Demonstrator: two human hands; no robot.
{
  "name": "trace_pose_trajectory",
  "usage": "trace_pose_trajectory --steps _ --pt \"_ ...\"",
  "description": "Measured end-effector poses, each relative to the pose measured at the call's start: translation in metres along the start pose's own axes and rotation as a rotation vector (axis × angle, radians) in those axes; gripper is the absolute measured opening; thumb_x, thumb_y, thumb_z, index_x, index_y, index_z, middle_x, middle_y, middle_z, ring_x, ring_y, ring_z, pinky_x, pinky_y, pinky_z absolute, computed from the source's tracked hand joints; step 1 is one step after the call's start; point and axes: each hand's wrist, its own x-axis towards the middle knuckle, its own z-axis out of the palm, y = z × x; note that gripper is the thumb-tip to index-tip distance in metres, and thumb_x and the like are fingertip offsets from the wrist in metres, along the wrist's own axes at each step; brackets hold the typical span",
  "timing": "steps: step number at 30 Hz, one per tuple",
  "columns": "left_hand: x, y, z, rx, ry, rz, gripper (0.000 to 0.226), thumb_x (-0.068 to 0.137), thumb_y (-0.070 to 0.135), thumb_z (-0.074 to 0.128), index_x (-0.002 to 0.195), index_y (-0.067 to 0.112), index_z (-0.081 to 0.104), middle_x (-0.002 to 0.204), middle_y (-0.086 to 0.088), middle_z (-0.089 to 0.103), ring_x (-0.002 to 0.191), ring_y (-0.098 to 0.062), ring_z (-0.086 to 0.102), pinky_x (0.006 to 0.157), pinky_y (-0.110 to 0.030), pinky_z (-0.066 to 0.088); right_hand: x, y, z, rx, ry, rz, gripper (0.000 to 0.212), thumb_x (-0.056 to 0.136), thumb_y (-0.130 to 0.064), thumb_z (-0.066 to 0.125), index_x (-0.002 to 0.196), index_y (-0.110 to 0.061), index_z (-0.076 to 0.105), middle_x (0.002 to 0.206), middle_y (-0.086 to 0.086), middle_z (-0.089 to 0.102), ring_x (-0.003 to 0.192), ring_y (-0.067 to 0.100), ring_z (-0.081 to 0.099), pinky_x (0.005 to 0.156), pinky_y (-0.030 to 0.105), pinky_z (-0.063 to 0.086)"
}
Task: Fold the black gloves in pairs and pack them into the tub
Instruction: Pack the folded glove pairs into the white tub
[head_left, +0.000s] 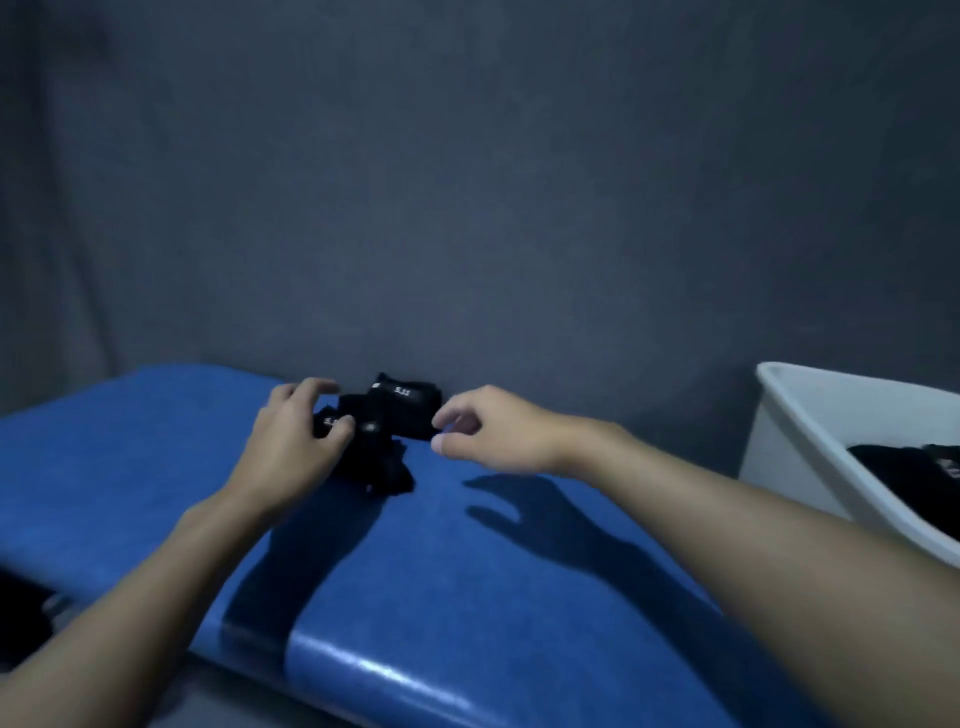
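A small heap of black gloves (387, 431) with white "5.11" labels lies on the blue padded bench (467, 571) near its far edge. My left hand (296, 441) rests on the left side of the heap, with the thumb on a glove and the fingers curled over its far side. My right hand (488, 428) hovers at the heap's right edge, fingers loosely curled, fingertips close to a glove; whether they touch it is unclear. At the right stands a white tub (810, 441) with black gloves (904, 478) inside.
A dark grey cloth backdrop (467, 182) hangs right behind the bench. The bench's glossy blue front edge (395, 680) runs across the bottom. A dark object (21, 608) sits low at the left, off the bench.
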Motion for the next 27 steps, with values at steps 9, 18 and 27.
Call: trace_pose_trajectory --steps 9,18,27 --pt "0.007 -0.038 0.014 0.049 -0.156 -0.147 0.043 0.095 0.04 0.057 0.133 0.028 0.042 0.09 0.014 0.063 0.108 -0.026 0.061 0.099 -0.043 0.044 0.065 0.01 0.069 0.39 0.031 0.125 0.053 0.092 -0.04 0.063 0.136 -0.023 0.042 0.111 -0.002 0.059 0.094 0.01 0.058 0.067 0.019 0.043" --pt "0.009 -0.037 0.018 -0.275 -0.091 -0.167 0.027 0.086 0.026 0.075 0.108 0.027 0.058 0.099 -0.001 0.07 0.083 -0.013 0.07 0.075 -0.034 0.057 0.071 0.017 0.082 0.583 0.118 0.151 0.048 0.09 -0.032 0.068 0.128 -0.025 0.039 0.109 0.003 0.062 0.094 0.016 0.064 0.069 0.023 0.052" --pt "-0.001 -0.012 0.016 -0.63 -0.192 -0.269 0.061 0.069 0.033 0.089 0.121 0.022 0.059 0.114 -0.009 0.066 0.092 -0.026 0.072 0.081 -0.042 0.061 0.047 0.02 0.062 0.719 0.233 0.084 0.053 0.085 -0.005 0.07 0.13 -0.019 0.045 0.097 0.003 0.06 0.082 0.016 0.063 0.069 0.026 0.054"
